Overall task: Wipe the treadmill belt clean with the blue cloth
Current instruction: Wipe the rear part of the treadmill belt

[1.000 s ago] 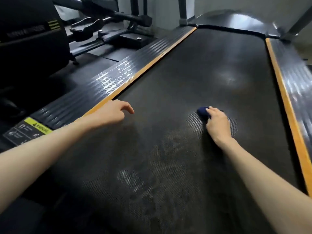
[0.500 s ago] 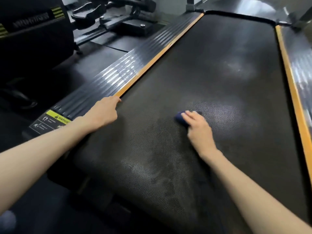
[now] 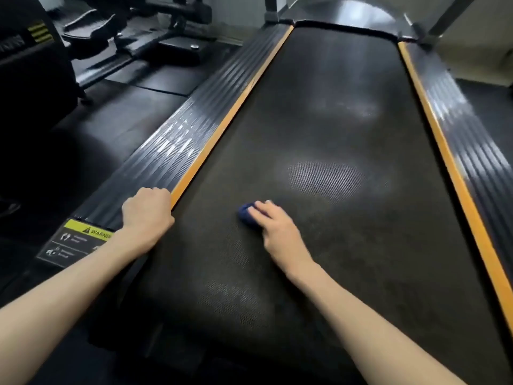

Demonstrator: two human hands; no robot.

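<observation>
The black textured treadmill belt (image 3: pixel 333 120) runs away from me between two orange strips. My right hand (image 3: pixel 274 226) lies palm down near the belt's middle, pressing a small bunched blue cloth (image 3: pixel 245 213) onto it; only the cloth's left end shows past my fingers. My left hand (image 3: pixel 147 212) is curled over the ribbed left side rail (image 3: pixel 177 140), at the near end of the left orange strip, and holds no loose object. Pale worn patches mark the belt ahead of and below the cloth.
A yellow warning label (image 3: pixel 80 240) sits on the rail's near end. The ribbed right side rail (image 3: pixel 455 118) borders the belt on the right. Another black exercise machine (image 3: pixel 133 31) stands on the dark floor to the left. The motor cover (image 3: pixel 347 12) closes the far end.
My right hand has slid the cloth leftward and nearer across the belt. My left hand went from hovering with fingers apart to curled on the left rail. The camera view has shifted.
</observation>
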